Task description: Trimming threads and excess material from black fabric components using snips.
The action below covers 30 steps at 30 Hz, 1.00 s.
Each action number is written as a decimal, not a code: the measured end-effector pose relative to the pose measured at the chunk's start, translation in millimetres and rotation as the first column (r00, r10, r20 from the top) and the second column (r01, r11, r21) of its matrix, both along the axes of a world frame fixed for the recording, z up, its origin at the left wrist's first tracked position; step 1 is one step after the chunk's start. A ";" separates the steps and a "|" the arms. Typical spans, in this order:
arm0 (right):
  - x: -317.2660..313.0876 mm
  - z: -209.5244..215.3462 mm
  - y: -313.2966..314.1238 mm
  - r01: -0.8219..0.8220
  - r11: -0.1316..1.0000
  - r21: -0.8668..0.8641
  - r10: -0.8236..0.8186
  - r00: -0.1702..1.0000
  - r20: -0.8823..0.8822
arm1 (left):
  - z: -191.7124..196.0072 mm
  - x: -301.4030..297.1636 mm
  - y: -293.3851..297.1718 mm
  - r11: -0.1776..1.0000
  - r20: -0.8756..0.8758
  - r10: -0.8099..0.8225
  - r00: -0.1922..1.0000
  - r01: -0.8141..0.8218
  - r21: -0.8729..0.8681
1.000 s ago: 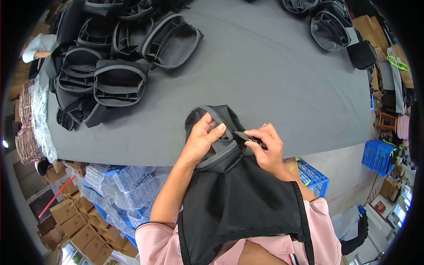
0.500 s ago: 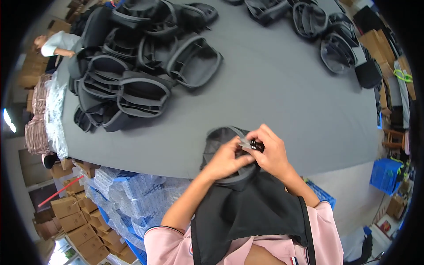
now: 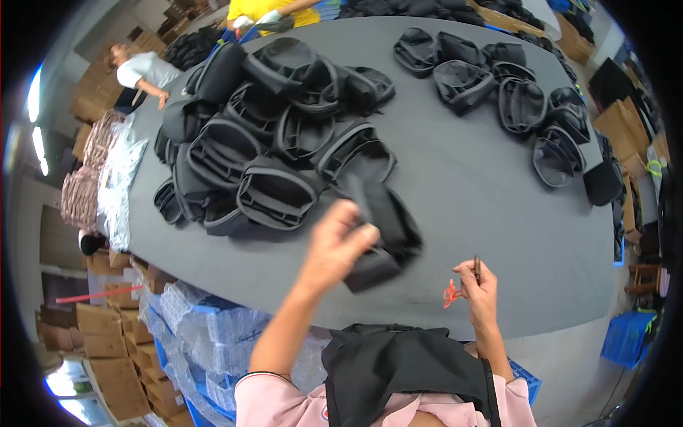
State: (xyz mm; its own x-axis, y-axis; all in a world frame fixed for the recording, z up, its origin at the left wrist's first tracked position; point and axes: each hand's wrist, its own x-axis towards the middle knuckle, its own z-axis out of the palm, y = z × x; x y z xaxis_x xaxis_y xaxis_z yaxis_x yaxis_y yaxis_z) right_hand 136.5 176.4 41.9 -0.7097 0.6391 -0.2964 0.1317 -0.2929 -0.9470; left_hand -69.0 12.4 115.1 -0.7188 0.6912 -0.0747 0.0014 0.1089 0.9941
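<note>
My left hand [image 3: 331, 249] is closed on the edge of a black fabric bag [image 3: 395, 231], lifted above the grey table and blurred by motion. Off to the right, near the front edge, my right hand [image 3: 480, 288] grips a small dark pointed tool [image 3: 477, 266]; its exact kind is mostly hidden by the fingers. An orange-red cord [image 3: 449, 293] dangles beside those fingers. Just beyond the held bag lies a pile of similar black bags with grey edging [image 3: 277, 192], many with their mouths gaping.
More black bags [image 3: 523, 103] lie on the far right of the grey table [image 3: 455, 178]. Across the table stand a person in yellow [image 3: 274, 13] and, at the left, one in white [image 3: 146, 71]. Bubble wrap over blue crates [image 3: 213, 334] and cardboard boxes [image 3: 114, 356] are at lower left.
My hands were together on the bag near my body. Now the left hand has carried it forward and left toward the pile, while the right has separated to the right with the small tool.
</note>
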 end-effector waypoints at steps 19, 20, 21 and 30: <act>-137.7 -49.3 220.9 -0.058 0.780 0.623 -0.099 0.972 0.214 | -18.2 -95.3 49.2 0.810 -0.857 -0.137 0.496 -0.442 -0.385; -164.9 -52.0 240.2 -0.081 0.696 0.713 -0.120 0.967 0.227 | -15.1 -91.5 55.5 0.823 -0.854 -0.152 0.497 -0.415 -0.388; -190.7 -45.0 250.2 -0.096 0.679 0.728 -0.113 0.966 0.232 | -15.2 -90.6 59.6 0.840 -0.854 -0.184 0.486 -0.373 -0.393; -290.0 -51.6 308.8 -0.416 0.448 0.791 -0.131 0.845 0.519 | -40.5 -84.7 115.3 0.921 -0.786 -0.364 0.499 0.068 -0.383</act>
